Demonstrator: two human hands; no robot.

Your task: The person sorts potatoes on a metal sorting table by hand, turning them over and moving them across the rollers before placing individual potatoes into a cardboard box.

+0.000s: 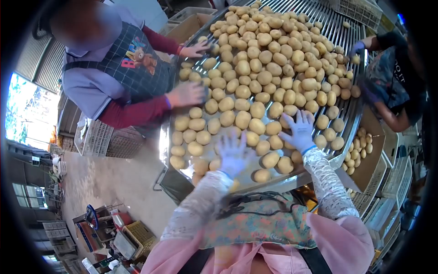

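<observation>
Many potatoes [258, 109] lie on a metal sorting table [248, 181], piled high at the far side and spread in a loose layer near me. My left hand [233, 154], in a pale thin glove, is over the near potatoes with its fingers spread, slightly blurred by motion. Similarly gloved, my right hand [301, 133] rests with fingers apart on potatoes at the right of the near layer. Neither hand is closed round a potato. Some potatoes under both palms are hidden.
A co-worker in a checked apron [137, 59] reaches over the potatoes from the left. Another person [392, 82] works at the right edge. A cardboard box [376, 157] of potatoes stands at the lower right, and plastic crates [98, 137] are at the left.
</observation>
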